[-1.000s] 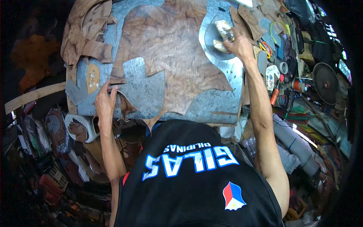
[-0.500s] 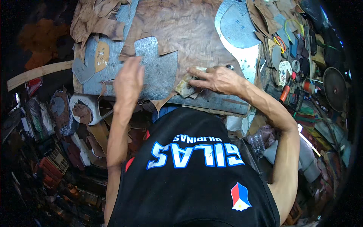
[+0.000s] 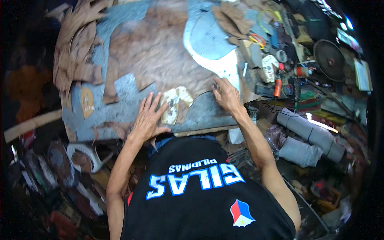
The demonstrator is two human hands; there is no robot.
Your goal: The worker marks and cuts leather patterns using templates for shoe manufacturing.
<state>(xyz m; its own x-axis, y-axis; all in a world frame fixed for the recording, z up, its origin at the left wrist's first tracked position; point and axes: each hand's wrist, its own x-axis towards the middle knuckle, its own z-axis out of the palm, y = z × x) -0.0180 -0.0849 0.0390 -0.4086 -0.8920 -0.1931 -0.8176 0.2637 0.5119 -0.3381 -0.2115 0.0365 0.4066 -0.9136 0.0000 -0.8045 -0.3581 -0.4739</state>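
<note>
A large brown sheet of leather (image 3: 160,52) lies over the metal-topped worktable (image 3: 132,86). At its near edge rests a pale, stained pattern piece (image 3: 170,105) with a brown leather scrap (image 3: 183,110) against its right side. My left hand (image 3: 146,119) lies flat with fingers spread, its fingertips at the pattern's left edge. Over at the leather's right near edge, my right hand (image 3: 228,97) has its fingers curled together. Something small and dark shows at those fingertips, too small to name.
Brown leather offcuts (image 3: 78,52) heap along the table's left side. A tan oval template (image 3: 87,102) lies near them. Farther right are a grey curved template (image 3: 210,38), an orange-handled tool (image 3: 277,87), a tape roll (image 3: 281,55) and a dark round disc (image 3: 330,60).
My left hand has come down from above the table to lie beside the pattern piece. My right hand has left that piece and closed at the leather's right edge. The view has shifted.
</note>
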